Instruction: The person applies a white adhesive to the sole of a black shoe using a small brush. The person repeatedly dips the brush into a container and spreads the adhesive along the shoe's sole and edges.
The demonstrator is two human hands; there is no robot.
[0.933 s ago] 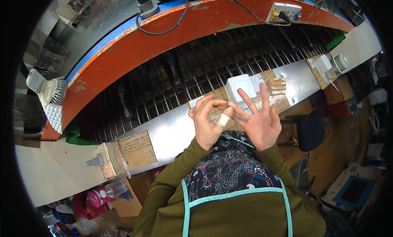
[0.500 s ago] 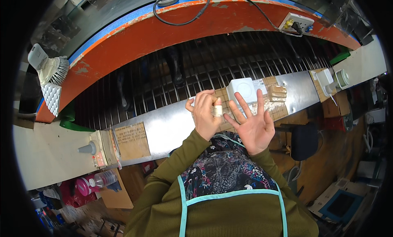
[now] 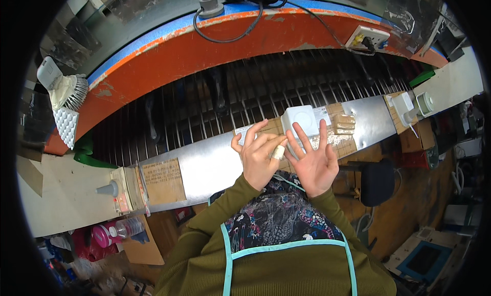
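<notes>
My left hand (image 3: pixel 257 157) is raised over the near edge of a metal ledge, its thumb and index fingertips pressed together. A cream wrap (image 3: pixel 278 152) goes round its thumb, while its outer fingers are lifted and bent. Whatever the pinch may hold is too small to make out. Close beside it, my right hand (image 3: pixel 317 168) is open, palm up with fingers spread, and holds nothing. Its fingers nearest the left hand almost meet the pinch; I cannot tell if they touch. Behind the hands stands a white plastic box (image 3: pixel 299 120), partly covered by the right fingers.
The metal ledge (image 3: pixel 209 169) carries a cardboard piece (image 3: pixel 162 180) at left and a brown taped bundle (image 3: pixel 344 124) at right. Beyond it run thin metal bars (image 3: pixel 189 127) below an orange beam (image 3: pixel 169 59). A grey cone (image 3: pixel 108 187) stands far left, a dark stool (image 3: pixel 377 182) at right.
The left hand's pinch has moved right, closer to the right hand. Its thumb has tilted and its outer fingers have spread. The right hand has shifted slightly left and down, still spread.
</notes>
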